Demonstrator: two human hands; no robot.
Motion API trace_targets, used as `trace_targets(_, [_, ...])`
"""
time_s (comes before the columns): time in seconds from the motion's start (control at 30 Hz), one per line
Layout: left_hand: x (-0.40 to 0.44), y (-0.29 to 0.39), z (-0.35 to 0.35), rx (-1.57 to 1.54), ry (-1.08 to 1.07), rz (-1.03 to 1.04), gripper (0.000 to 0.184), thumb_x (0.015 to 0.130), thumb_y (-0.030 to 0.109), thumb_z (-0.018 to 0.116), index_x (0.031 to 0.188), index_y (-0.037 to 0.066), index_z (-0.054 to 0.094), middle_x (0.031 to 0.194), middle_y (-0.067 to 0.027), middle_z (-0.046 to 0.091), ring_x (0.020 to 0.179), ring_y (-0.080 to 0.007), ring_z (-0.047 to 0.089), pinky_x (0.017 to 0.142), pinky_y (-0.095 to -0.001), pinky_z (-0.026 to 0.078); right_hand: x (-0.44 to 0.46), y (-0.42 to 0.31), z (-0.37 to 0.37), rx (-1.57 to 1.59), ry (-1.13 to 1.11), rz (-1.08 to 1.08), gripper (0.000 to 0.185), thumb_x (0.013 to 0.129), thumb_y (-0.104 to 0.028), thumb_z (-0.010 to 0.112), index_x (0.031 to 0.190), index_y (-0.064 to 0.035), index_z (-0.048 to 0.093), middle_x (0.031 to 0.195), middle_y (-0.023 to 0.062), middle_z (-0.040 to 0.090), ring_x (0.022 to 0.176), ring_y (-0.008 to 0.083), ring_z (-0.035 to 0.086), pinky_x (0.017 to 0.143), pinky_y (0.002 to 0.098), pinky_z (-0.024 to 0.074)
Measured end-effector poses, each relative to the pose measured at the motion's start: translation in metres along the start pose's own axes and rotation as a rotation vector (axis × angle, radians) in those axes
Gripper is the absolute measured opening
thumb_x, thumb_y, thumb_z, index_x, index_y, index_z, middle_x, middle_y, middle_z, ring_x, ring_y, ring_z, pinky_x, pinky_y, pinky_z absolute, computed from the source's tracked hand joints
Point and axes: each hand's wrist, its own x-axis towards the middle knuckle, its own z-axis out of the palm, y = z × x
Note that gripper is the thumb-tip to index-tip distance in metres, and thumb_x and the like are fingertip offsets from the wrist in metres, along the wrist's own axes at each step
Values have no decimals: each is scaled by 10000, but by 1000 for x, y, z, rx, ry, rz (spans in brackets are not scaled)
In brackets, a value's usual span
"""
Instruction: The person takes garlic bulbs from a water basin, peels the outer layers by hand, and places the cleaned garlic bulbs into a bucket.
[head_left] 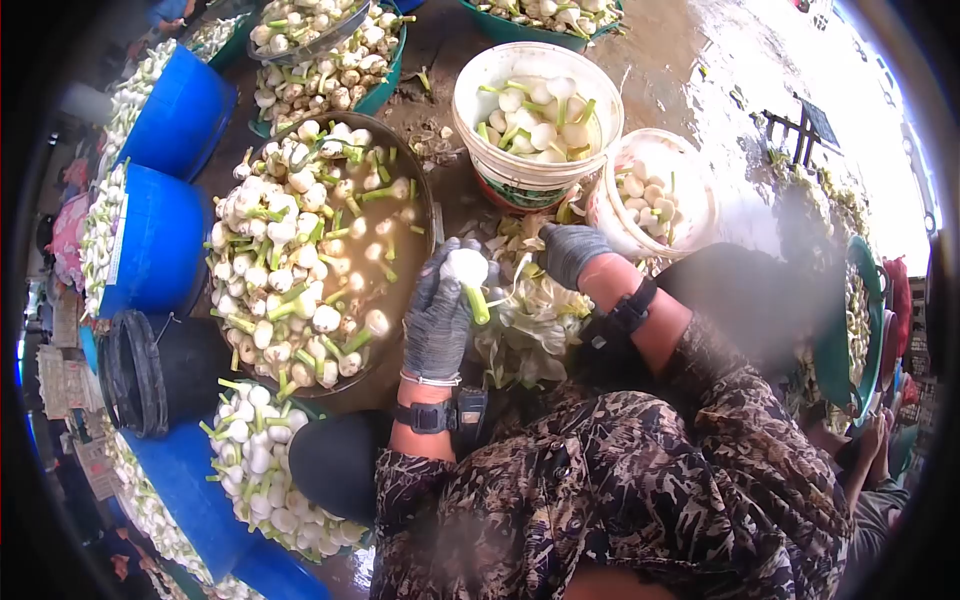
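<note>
My left hand (437, 318), in a grey glove, is closed around a white garlic bulb (465, 267) whose short green stem points down. To its right, my gloved right hand (577, 252) has its fingers curled; what they hold, if anything, is hidden. A thin strip of peel (512, 285) hangs between the two hands. Beneath them lies a heap of pale garlic peels (535, 335). Beside my left hand stands a wide round tub (432, 190) of garlic bulbs in brown water.
A white bucket (470, 125) and a smaller white pail (705, 190) hold peeled bulbs ahead. Blue tubs (165, 240) heaped with garlic and a black bucket (135, 375) stand left. A green basin (850, 330) is at right, near another person's arm (868, 455).
</note>
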Motion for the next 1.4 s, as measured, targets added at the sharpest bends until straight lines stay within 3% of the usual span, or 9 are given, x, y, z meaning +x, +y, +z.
trace_targets(0.3, [13,-12,-9,-2,322,53,398,942,225,597,1281,29,527,1143,-89,600,1011,-186,594,859,-307,513,-33,-57,-18,808,271,-519,361,887,-329,605,1078,-23,601,944,229,654,902,382,640,818,439,503])
trace_targets(0.5, [18,-24,-32,-284,272,13,305,963,163,575,1228,20,526,1154,-117,583,1003,-248,614,876,-408,552,-25,-36,-18,161,-135,-345,294,913,-328,551,928,-44,625,822,233,650,775,409,624,702,464,506])
trace_targets(0.57, [21,-22,-22,-113,418,22,313,953,145,586,1234,22,523,1155,-111,582,1017,-241,606,873,-405,547,-24,-38,-31,242,-48,-285,429,945,-444,514,985,-34,634,812,180,680,680,317,660,633,407,524])
trace_targets(0.63, [18,-18,-8,76,459,14,326,942,149,602,1233,23,530,1156,-101,585,1040,-219,588,913,-380,512,-30,-42,-49,1140,-500,-56,539,944,-534,505,1061,-24,633,798,97,689,605,182,643,568,333,518])
trace_targets(0.7, [17,-12,4,271,354,76,363,939,169,603,1256,18,515,1173,-88,579,1066,-174,561,922,-313,480,-32,-51,-45,992,-596,-214,423,941,-428,588,1074,-29,633,735,10,634,540,98,567,517,278,505])
trace_targets(0.87, [17,-13,14,136,452,-11,341,980,272,541,1232,42,547,993,-23,632,722,-86,598,595,-234,522,-21,-36,-36,1206,-216,-161,355,923,-364,628,1009,-20,645,637,-29,550,491,79,524,479,290,521])
trace_targets(1.03, [4,-20,16,1,439,-104,309,953,181,567,1228,41,559,961,-26,639,740,-87,597,663,-251,530,36,-9,-91,1850,141,199,220,932,-346,623,830,-160,563,563,-86,451,452,69,421,578,313,483])
trace_targets(1.2, [-3,-11,16,-95,436,-103,260,968,129,535,1208,38,578,1037,-39,644,810,-98,603,749,-257,520,78,-26,-90,1817,220,202,198,928,-334,622,842,-163,570,580,-84,461,465,69,421,575,320,480])
trace_targets(1.4, [-10,5,-1,59,539,58,250,984,115,502,1198,10,578,1106,-70,638,1024,-126,584,917,-282,473,108,-136,-3,1034,-419,97,457,959,-456,544,890,-22,671,688,86,646,468,130,504,454,296,430])
